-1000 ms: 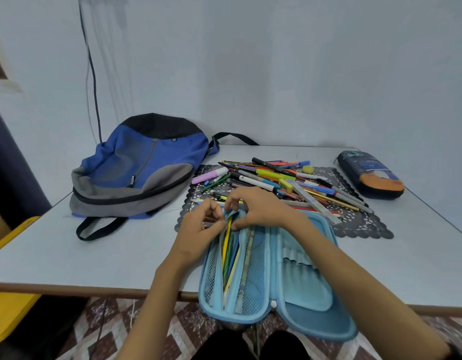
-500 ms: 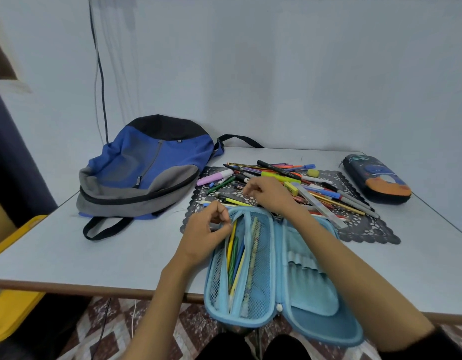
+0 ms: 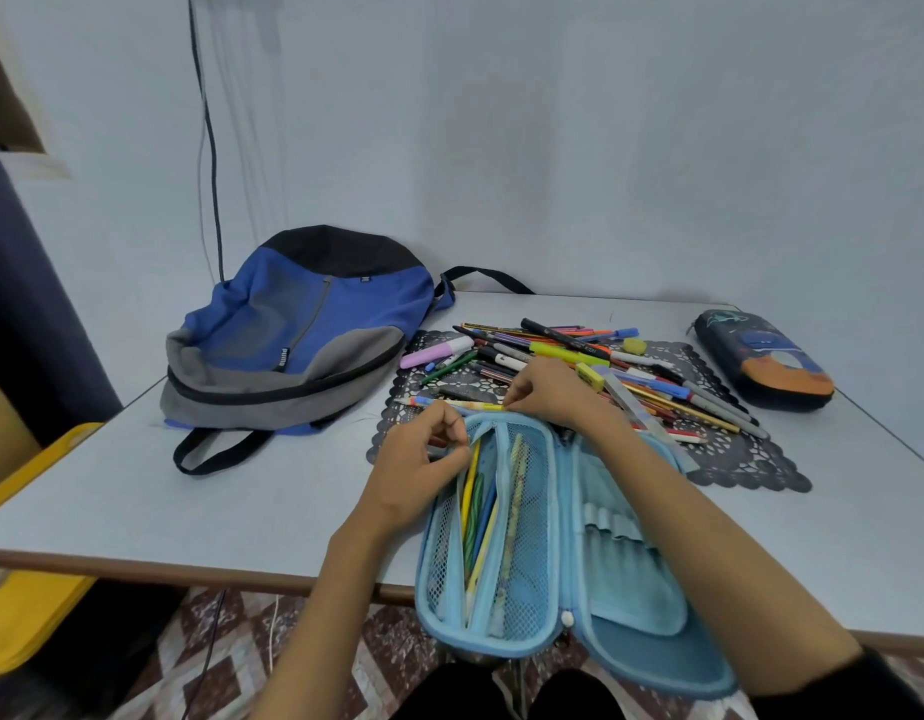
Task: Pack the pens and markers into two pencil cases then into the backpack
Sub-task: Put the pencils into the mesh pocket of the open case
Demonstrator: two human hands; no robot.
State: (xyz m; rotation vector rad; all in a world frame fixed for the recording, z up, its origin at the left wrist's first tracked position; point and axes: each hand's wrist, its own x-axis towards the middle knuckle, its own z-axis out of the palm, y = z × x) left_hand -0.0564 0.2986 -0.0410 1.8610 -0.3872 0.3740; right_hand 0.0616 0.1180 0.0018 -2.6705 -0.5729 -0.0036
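A light blue pencil case (image 3: 564,553) lies open at the table's near edge, with several pens in its left mesh pocket. My left hand (image 3: 418,459) pinches the top edge of that pocket. My right hand (image 3: 548,392) pinches the end of a yellow and blue pen (image 3: 460,404) lying just beyond the case. A pile of pens and markers (image 3: 579,356) covers a dark lace mat (image 3: 735,459). A blue and grey backpack (image 3: 293,340) lies at the back left. A second, dark pencil case (image 3: 761,361) sits closed at the right.
The white table (image 3: 190,501) meets the wall at the back. A black cable (image 3: 210,148) hangs down the wall behind the backpack. A yellow chair (image 3: 29,589) stands at the lower left, below the table's edge.
My right hand left the case's top edge, moved up to the pile and took hold of the yellow and blue pen. My left hand stays at the pocket.
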